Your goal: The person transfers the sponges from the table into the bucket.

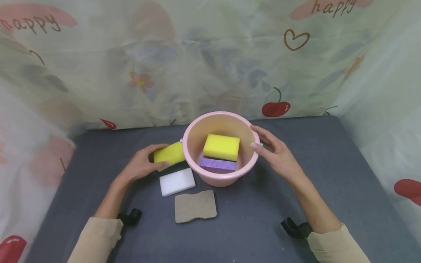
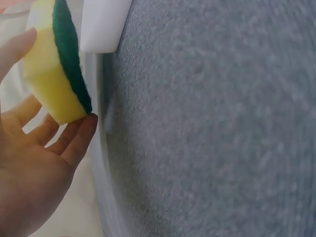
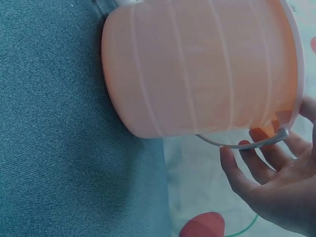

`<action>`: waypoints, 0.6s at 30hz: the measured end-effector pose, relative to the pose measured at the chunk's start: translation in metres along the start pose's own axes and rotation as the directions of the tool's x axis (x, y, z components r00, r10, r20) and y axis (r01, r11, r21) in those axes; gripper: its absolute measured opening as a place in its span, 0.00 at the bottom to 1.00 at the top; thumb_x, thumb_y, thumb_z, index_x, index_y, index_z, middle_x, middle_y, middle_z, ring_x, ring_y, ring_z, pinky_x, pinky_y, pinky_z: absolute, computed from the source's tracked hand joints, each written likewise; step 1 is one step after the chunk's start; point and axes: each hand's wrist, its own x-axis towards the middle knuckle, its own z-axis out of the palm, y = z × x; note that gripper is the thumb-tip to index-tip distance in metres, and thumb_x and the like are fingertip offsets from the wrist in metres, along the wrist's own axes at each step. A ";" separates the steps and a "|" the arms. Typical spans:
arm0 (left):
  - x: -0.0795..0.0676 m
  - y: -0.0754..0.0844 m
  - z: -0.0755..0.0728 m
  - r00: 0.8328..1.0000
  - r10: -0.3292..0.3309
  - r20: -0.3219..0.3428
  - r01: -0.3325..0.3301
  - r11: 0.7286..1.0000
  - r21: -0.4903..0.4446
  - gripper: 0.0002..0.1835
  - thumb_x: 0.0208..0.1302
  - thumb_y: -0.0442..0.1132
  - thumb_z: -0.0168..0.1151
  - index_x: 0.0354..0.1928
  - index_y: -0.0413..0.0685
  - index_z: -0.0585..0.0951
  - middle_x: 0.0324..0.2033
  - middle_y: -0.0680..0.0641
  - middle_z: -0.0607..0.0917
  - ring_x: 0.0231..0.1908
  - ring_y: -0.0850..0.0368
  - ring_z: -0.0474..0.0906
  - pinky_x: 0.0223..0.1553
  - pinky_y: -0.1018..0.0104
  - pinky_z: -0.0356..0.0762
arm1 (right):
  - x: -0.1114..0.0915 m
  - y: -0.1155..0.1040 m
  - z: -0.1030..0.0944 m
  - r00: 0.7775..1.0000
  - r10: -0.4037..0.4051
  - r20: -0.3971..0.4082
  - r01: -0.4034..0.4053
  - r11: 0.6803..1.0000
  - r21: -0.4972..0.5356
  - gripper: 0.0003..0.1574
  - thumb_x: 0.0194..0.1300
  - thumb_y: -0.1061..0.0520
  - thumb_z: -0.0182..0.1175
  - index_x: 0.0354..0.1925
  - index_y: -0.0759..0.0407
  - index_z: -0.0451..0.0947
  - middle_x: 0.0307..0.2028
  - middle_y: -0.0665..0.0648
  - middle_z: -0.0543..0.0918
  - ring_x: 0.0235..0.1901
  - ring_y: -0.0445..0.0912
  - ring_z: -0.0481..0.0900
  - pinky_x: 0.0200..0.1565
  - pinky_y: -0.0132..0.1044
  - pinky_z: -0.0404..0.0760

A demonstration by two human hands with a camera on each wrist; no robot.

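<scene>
My left hand (image 1: 142, 163) holds a yellow sponge (image 1: 170, 155) by its end, left of a pink bucket (image 1: 219, 180). The left wrist view shows the dark green scouring layer (image 2: 69, 52) on this sponge, with thumb and fingers on either side. At the bucket's right rim, my right hand (image 1: 279, 155) grips with the thumb over the edge; its other fingers lie outside, near the grey handle (image 3: 247, 145). Inside the bucket are another yellow sponge (image 1: 222, 146) and a purple sponge (image 1: 217, 164).
In front of the bucket lie a white sponge block (image 1: 177, 182) and a flat greyish-brown pad with wavy long edges (image 1: 195, 206). They rest on a dark grey table (image 1: 250, 226). A patterned curtain (image 1: 197, 65) hangs behind and along both sides.
</scene>
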 end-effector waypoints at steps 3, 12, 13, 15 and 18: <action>-0.002 0.000 -0.003 1.000 0.000 -0.028 0.000 1.000 -0.003 0.40 0.60 0.55 0.71 0.70 0.48 0.70 0.61 0.40 0.75 0.53 0.44 0.75 0.52 0.49 0.75 | 0.000 0.000 0.000 1.000 0.000 0.003 0.000 1.000 0.000 0.37 0.71 0.48 0.61 0.74 0.41 0.62 0.71 0.52 0.66 0.70 0.50 0.63 0.65 0.57 0.68; -0.005 0.004 -0.012 0.994 0.008 -0.110 -0.009 1.000 -0.005 0.40 0.60 0.57 0.69 0.70 0.46 0.70 0.62 0.39 0.75 0.54 0.44 0.75 0.54 0.45 0.75 | -0.001 -0.002 0.002 1.000 0.004 0.011 -0.005 1.000 0.011 0.38 0.71 0.46 0.60 0.75 0.41 0.60 0.72 0.51 0.65 0.71 0.49 0.61 0.66 0.56 0.67; -0.006 0.004 -0.013 0.993 0.020 -0.115 -0.020 1.000 -0.001 0.40 0.61 0.57 0.69 0.70 0.46 0.71 0.62 0.39 0.75 0.53 0.44 0.75 0.54 0.46 0.75 | -0.001 -0.002 0.001 1.000 0.004 0.010 -0.004 1.000 0.010 0.39 0.71 0.45 0.60 0.75 0.41 0.60 0.72 0.51 0.65 0.71 0.49 0.61 0.66 0.56 0.67; -0.006 0.005 -0.015 0.991 0.044 -0.125 -0.044 0.999 0.005 0.40 0.61 0.57 0.69 0.70 0.46 0.71 0.61 0.40 0.76 0.53 0.45 0.75 0.54 0.46 0.75 | -0.002 -0.002 0.001 1.000 0.000 0.010 0.000 1.000 0.006 0.39 0.71 0.44 0.60 0.75 0.41 0.60 0.72 0.51 0.65 0.71 0.49 0.62 0.65 0.56 0.67; -0.007 0.007 -0.017 0.987 0.070 -0.141 -0.072 0.997 -0.003 0.39 0.60 0.56 0.70 0.69 0.46 0.72 0.60 0.41 0.76 0.53 0.45 0.75 0.55 0.45 0.75 | -0.002 -0.002 0.001 1.000 -0.006 0.009 0.006 1.000 0.002 0.39 0.71 0.45 0.60 0.75 0.41 0.60 0.72 0.52 0.65 0.70 0.50 0.62 0.65 0.56 0.68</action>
